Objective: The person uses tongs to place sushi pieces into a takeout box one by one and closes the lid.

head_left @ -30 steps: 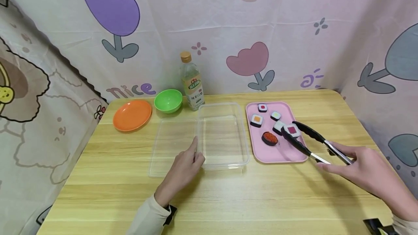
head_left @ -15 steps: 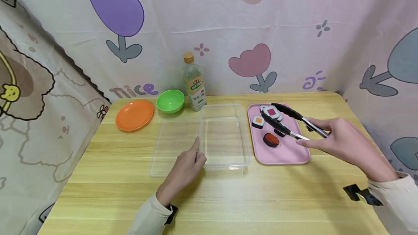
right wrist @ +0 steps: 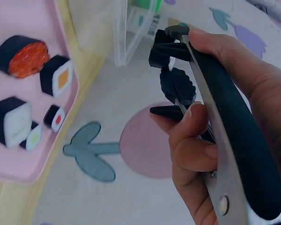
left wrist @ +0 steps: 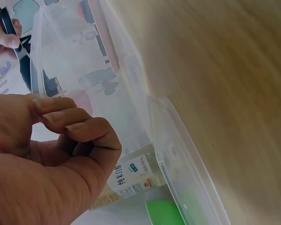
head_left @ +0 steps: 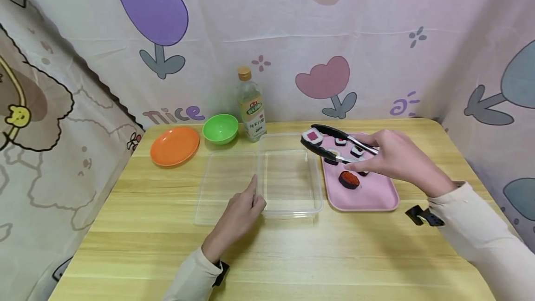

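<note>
In the head view my right hand [head_left: 394, 157] grips black-tipped metal tongs [head_left: 328, 151]. Between their tips is a white sushi roll piece [head_left: 312, 136] with a dark pink centre, held up near the back right rim of a clear plastic container [head_left: 319, 189]. My left hand [head_left: 240, 212] holds that container at its left rim, index finger extended along the edge. Its other fingers [left wrist: 91, 129] are curled in the left wrist view, where the thumb is hidden. To the right, a pink tray [head_left: 376, 199] carries several sushi pieces, among them one topped with red roe [head_left: 349, 179].
A flat clear lid [head_left: 221, 175] lies left of the container. At the back stand an orange plate [head_left: 174, 147], a green bowl [head_left: 220, 129] and a tall bottle [head_left: 252, 110] with an orange cap. Printed curtains surround the wooden table [head_left: 292, 264].
My right hand has lifted the sushi roll piece with the tongs and carried it left, from over the tray to the container's right edge. The left hand has stayed at the container.
</note>
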Available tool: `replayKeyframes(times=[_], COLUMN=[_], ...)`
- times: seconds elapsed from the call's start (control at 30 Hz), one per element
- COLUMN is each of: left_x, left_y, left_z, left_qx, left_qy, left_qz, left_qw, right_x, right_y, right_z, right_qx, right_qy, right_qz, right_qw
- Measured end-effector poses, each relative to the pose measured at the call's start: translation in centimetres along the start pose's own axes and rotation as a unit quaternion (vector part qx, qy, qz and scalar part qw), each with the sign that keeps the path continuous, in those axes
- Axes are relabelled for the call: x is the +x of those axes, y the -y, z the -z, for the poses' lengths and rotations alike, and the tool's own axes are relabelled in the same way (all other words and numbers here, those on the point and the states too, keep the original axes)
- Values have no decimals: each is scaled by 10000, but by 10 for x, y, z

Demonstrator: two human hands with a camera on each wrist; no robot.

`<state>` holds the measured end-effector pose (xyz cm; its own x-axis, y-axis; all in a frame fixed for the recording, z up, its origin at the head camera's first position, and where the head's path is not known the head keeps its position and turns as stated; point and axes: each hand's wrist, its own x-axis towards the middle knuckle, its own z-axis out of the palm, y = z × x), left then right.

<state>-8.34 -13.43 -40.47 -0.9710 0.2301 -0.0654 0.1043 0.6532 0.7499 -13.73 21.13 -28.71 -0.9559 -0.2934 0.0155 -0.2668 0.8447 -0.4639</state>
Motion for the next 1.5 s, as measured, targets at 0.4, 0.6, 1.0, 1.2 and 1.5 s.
replayKeyframes(times=[0.4,0.6,1.0,1.2,1.5], left_x=[1,1,0,0,1], left_y=[0,-1,-2,-2,-1], left_z=[-1,1,1,0,0], left_qx=[150,170,204,260,309], left_qy=[-43,-61,-24,-68,-129], left_qz=[-41,-52,-48,-150,-191], left_qw=[9999,9998,9998,9995,9993], right_x=[40,57,76,81,85], right_y=[32,45,60,63,65], right_z=[-21,-33,-54,-60,-69], right_qx=[-20,-221,-575,-685,-839], right_qy=[561,766,1164,1267,1262], right_qz=[393,627,904,911,905], right_qw=[9976,9948,9874,9854,9843])
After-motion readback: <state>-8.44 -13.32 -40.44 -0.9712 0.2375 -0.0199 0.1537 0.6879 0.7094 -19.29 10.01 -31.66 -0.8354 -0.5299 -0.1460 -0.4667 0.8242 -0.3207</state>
